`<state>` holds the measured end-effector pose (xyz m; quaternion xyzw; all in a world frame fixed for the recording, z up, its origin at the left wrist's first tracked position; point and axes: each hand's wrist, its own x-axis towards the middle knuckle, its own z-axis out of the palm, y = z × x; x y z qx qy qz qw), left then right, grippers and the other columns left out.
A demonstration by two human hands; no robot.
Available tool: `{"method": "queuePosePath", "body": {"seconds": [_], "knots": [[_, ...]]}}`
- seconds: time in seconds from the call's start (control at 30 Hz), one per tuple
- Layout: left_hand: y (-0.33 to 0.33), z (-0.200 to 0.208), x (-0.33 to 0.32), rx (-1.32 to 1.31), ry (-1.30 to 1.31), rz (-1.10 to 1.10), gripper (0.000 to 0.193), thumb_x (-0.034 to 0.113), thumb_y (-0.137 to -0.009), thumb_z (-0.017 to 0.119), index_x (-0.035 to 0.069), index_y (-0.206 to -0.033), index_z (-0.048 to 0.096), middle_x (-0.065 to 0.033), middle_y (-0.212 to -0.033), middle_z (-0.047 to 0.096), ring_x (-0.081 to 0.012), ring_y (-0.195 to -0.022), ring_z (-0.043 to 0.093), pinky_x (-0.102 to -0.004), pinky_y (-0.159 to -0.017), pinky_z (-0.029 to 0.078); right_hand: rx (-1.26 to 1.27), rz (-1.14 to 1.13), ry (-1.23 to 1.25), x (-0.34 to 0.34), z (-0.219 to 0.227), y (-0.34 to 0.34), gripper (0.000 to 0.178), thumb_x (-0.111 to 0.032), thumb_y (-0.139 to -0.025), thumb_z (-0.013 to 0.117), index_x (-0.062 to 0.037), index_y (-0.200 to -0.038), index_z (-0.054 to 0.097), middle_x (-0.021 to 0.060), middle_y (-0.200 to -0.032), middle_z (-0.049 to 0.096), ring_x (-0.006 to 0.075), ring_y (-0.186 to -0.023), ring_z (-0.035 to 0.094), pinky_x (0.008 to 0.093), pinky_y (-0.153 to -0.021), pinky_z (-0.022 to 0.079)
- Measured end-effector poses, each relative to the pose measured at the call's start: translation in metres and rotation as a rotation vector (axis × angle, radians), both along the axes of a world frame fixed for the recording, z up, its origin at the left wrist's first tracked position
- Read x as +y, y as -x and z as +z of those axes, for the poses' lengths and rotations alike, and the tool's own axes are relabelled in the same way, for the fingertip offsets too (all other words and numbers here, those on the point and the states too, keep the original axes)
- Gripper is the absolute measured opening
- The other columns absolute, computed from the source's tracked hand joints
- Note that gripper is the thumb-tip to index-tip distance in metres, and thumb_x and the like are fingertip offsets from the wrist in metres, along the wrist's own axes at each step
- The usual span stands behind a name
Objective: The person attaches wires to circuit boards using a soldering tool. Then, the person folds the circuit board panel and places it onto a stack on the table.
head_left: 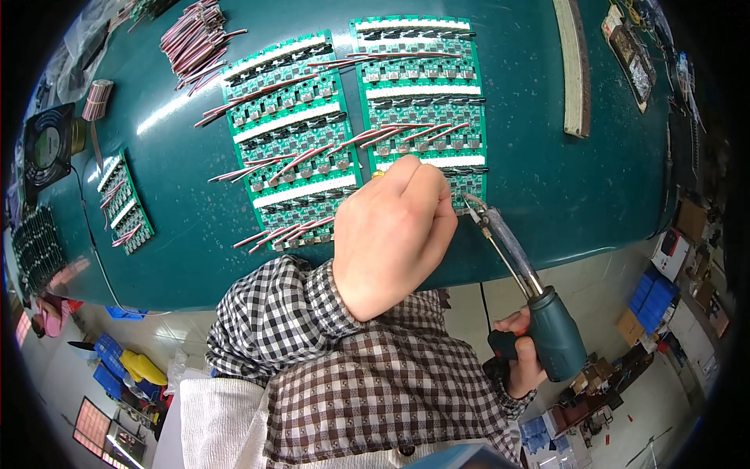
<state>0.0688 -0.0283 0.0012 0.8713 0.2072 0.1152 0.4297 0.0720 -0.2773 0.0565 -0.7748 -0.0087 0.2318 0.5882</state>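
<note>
My left hand (394, 230) is closed in a pinch over the near edge of the right-hand green circuit board panel (476, 105). Its fingertips are turned away, so what they hold is hidden. In my right hand (523, 363) is a soldering gun (561, 336) with a dark green body. The gun's tip reaches the panel's near right corner, just right of my left hand. Short red, white and black wires (422, 129) lie across this panel. A second green circuit board panel (297, 195), also with wires on it, lies to the left.
A bundle of wires (195, 39) lies at the far left, with a small circuit board strip (125, 203) nearer. A black fan (48, 148) stands at the left edge. A long wooden strip (574, 70) and a dirty metal tray (629, 59) lie at the right.
</note>
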Motion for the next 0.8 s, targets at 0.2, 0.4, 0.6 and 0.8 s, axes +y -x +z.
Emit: {"method": "queuePosePath", "body": {"seconds": [0.2, 0.4, 0.6, 0.8], "knots": [[0.002, 0.001, 0.0, 0.032, -0.041, -0.012, 0.014, 0.003, -0.074, 0.069, 0.009, -0.081, 0.059, -0.0031, -0.07, 0.052, -0.0177, -0.058, 0.055, -0.0304, -0.05, 0.043, 0.019, -0.058, -0.014, 0.005, 0.003, 0.001, 0.058, -0.034, -0.084, 0.072, 0.0104, -0.116, 0.053, 0.016, -0.091, 0.063, 0.0271, -0.088, 0.066, 0.0379, -0.073, 0.058], [0.003, -0.002, -0.004, 0.01, -0.077, 0.002, 0.015, 0.003, -0.074, 0.07, 0.009, -0.082, 0.059, -0.0034, -0.072, 0.053, -0.0192, -0.06, 0.057, -0.0312, -0.051, 0.044, 0.024, -0.037, -0.011, 0.003, 0.002, 0.001, 0.061, -0.037, -0.084, 0.072, 0.0112, -0.116, 0.053, 0.0173, -0.098, 0.062, 0.0281, -0.092, 0.065, 0.0383, -0.074, 0.059], [0.003, -0.003, -0.005, -0.01, -0.075, 0.009, 0.016, 0.002, -0.073, 0.07, 0.008, -0.082, 0.058, -0.0031, -0.071, 0.053, -0.0175, -0.059, 0.056, -0.0304, -0.051, 0.044, 0.038, -0.012, -0.008, 0.0, -0.001, 0.003, 0.059, -0.034, -0.082, 0.073, 0.0105, -0.117, 0.054, 0.0139, -0.09, 0.062, 0.027, -0.086, 0.064, 0.0392, -0.075, 0.057], [0.003, -0.005, -0.005, -0.045, -0.068, 0.019, 0.017, 0.001, -0.072, 0.07, 0.007, -0.081, 0.058, -0.0029, -0.071, 0.053, -0.016, -0.058, 0.055, -0.0287, -0.051, 0.044, 0.05, -0.033, -0.018, -0.001, -0.003, 0.004, 0.06, -0.032, -0.081, 0.074, 0.0104, -0.118, 0.053, 0.0113, -0.086, 0.061, 0.0264, -0.085, 0.063, 0.0394, -0.076, 0.055]]}}
